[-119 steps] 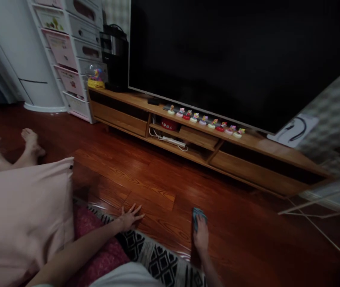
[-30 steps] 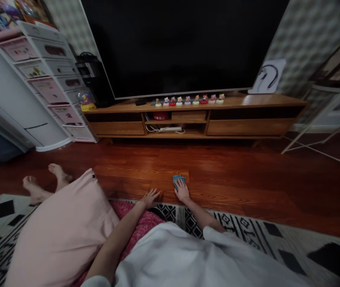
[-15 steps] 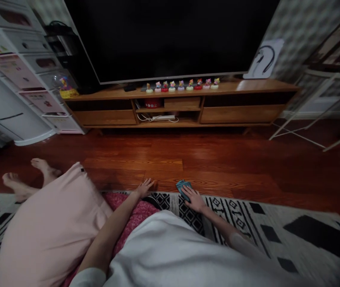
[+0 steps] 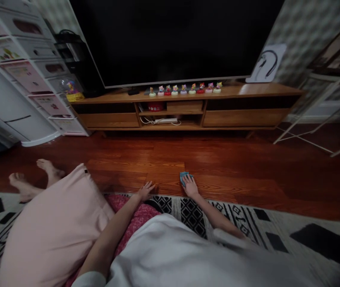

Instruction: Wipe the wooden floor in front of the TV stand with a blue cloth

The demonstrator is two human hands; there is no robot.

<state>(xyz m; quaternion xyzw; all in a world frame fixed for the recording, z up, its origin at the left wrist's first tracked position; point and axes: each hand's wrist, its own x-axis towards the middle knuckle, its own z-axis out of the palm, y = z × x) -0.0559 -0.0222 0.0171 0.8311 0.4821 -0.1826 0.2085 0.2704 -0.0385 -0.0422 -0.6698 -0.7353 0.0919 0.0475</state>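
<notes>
A small blue cloth (image 4: 183, 175) lies on the reddish wooden floor (image 4: 146, 149), just beyond the rug's edge. My right hand (image 4: 190, 186) presses flat on it, fingers extended over the fabric and partly covering it. To the left, my left hand (image 4: 146, 190) rests on the floor near the rug's edge, its fingers spread and nothing in it. Below it are a dark pink patterned garment (image 4: 138, 219) and my white top (image 4: 170, 247).
A wooden TV cabinet (image 4: 107, 120) with a row of small figurines (image 4: 183, 89) stands ahead. A pink cushion (image 4: 59, 227) and bare feet (image 4: 23, 184) are at left. The patterned rug (image 4: 277, 223) extends beneath me; a white-legged stand (image 4: 301, 115) is at right.
My right hand and the blue cloth have moved forward, off the rug's edge and farther onto the wooden floor. My left hand stays in about the same place. The camera view has shifted slightly.
</notes>
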